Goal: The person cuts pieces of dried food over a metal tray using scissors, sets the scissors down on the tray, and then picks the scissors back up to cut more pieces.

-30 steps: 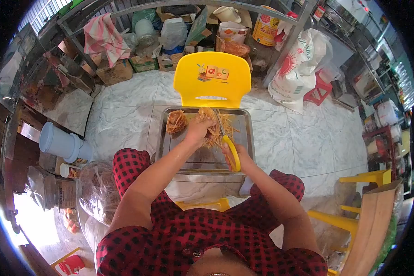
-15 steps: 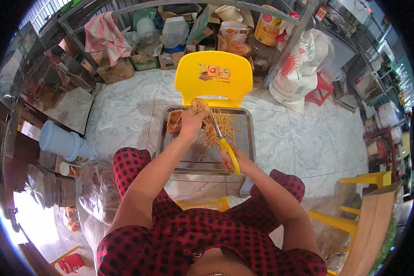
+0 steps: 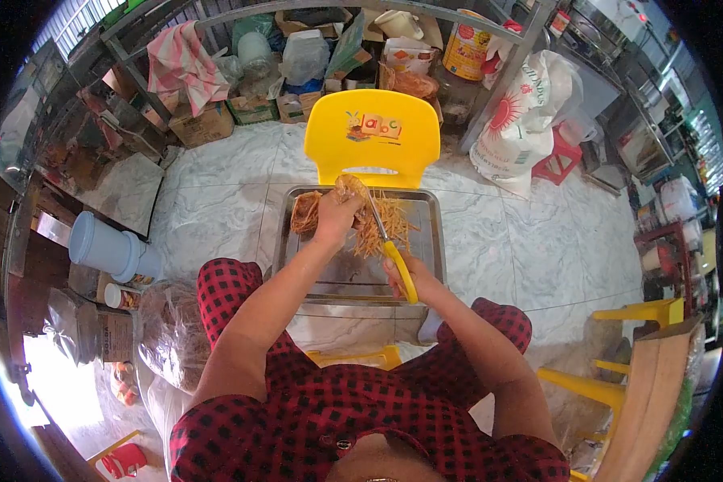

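Note:
My left hand point(image 3: 337, 215) grips a crinkled golden-brown piece of food point(image 3: 350, 188) over the tray, its exact kind unclear. In my right hand point(image 3: 416, 278) is a pair of scissors point(image 3: 399, 269) with yellow handles, the fingers wrapped round them. Its blades reach up to the right edge of the held piece. Thin brown strips point(image 3: 390, 226) lie heaped below and right of the blades on the metal tray point(image 3: 435, 233). Left of my left hand, more reddish-brown pieces point(image 3: 305, 210) rest on the tray, partly covered by the hand.
A yellow chair point(image 3: 373, 132) stands just beyond the tray. Boxes and containers fill a shelf behind it, and a white sack point(image 3: 522, 120) leans at the right. Pale blue buckets point(image 3: 100, 245) are at the left. A yellow stool point(image 3: 643, 312) stands on the right.
My left hand and the held piece have shifted very slightly downward. The scissors stay at its right edge, almost unmoved.

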Action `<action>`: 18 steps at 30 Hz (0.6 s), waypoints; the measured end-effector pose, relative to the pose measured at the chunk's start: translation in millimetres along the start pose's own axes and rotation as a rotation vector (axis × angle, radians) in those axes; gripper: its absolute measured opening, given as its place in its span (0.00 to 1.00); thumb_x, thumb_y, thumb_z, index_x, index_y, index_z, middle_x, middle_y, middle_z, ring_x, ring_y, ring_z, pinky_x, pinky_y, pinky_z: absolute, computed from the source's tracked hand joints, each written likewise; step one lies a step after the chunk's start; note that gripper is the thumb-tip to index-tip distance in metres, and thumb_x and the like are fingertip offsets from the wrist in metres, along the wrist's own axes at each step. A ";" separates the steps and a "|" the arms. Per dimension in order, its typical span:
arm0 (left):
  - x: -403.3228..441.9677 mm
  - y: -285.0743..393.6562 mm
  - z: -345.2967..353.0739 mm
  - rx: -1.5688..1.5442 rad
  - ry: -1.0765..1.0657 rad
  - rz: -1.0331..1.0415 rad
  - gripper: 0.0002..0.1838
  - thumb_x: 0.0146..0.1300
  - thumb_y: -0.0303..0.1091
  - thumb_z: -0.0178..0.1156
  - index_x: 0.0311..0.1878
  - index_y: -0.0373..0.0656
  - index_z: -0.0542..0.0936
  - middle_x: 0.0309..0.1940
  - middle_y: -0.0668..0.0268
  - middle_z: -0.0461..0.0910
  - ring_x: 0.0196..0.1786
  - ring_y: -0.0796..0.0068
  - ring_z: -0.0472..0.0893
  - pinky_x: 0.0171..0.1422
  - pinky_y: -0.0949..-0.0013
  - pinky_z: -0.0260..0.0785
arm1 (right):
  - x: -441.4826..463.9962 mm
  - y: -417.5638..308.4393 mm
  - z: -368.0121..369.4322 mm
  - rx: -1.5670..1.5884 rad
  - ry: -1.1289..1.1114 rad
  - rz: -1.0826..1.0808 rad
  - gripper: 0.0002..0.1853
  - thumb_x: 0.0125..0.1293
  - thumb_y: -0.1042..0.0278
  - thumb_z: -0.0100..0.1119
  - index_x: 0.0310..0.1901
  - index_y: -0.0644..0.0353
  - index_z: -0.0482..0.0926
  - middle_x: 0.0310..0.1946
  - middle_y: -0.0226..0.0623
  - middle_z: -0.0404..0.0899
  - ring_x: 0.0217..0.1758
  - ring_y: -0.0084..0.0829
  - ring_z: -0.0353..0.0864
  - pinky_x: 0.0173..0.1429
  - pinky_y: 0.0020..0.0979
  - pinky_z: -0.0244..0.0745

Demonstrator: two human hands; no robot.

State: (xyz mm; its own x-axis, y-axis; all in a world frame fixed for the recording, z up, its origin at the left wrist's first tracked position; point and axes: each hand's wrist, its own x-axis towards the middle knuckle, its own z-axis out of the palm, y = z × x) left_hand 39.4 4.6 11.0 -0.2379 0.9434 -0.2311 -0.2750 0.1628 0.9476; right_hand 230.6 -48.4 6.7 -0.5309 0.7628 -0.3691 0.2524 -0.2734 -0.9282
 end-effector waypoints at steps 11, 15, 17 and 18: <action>0.2 -6.0 0.9 -0.045 -0.012 0.020 0.08 0.55 0.26 0.56 0.39 0.37 0.75 0.27 0.65 0.77 0.23 0.76 0.77 0.21 0.73 0.69 | -4.0 -0.9 2.9 0.079 0.032 0.023 0.24 0.60 0.49 0.57 0.42 0.65 0.71 0.14 0.25 0.65 0.12 0.18 0.67 0.15 0.23 0.65; -4.9 1.6 0.8 -0.085 -0.051 -0.019 0.08 0.57 0.27 0.54 0.40 0.37 0.74 0.26 0.65 0.77 0.22 0.75 0.77 0.20 0.73 0.69 | -4.4 -0.5 4.2 0.047 0.066 0.039 0.21 0.61 0.50 0.57 0.40 0.64 0.72 0.13 0.25 0.65 0.12 0.18 0.66 0.14 0.23 0.64; -1.5 -2.4 0.9 -0.112 -0.017 -0.005 0.08 0.58 0.28 0.54 0.40 0.37 0.74 0.27 0.64 0.77 0.22 0.75 0.77 0.19 0.74 0.67 | -5.2 -2.8 5.4 0.047 0.089 0.013 0.20 0.61 0.52 0.57 0.40 0.63 0.71 0.14 0.24 0.64 0.12 0.18 0.66 0.14 0.23 0.64; -1.2 -2.0 0.7 -0.111 -0.017 -0.004 0.08 0.58 0.28 0.54 0.40 0.37 0.74 0.27 0.64 0.77 0.22 0.75 0.77 0.19 0.74 0.67 | -3.4 -1.2 5.3 0.047 0.089 0.011 0.20 0.61 0.52 0.57 0.40 0.63 0.71 0.14 0.24 0.64 0.12 0.18 0.66 0.14 0.23 0.64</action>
State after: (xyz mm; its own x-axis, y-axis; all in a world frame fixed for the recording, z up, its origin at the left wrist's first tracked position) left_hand 40.9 3.3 9.5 -0.2210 0.9477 -0.2301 -0.3776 0.1344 0.9162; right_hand 227.8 -53.8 8.9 -0.4540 0.8079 -0.3756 0.2187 -0.3076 -0.9260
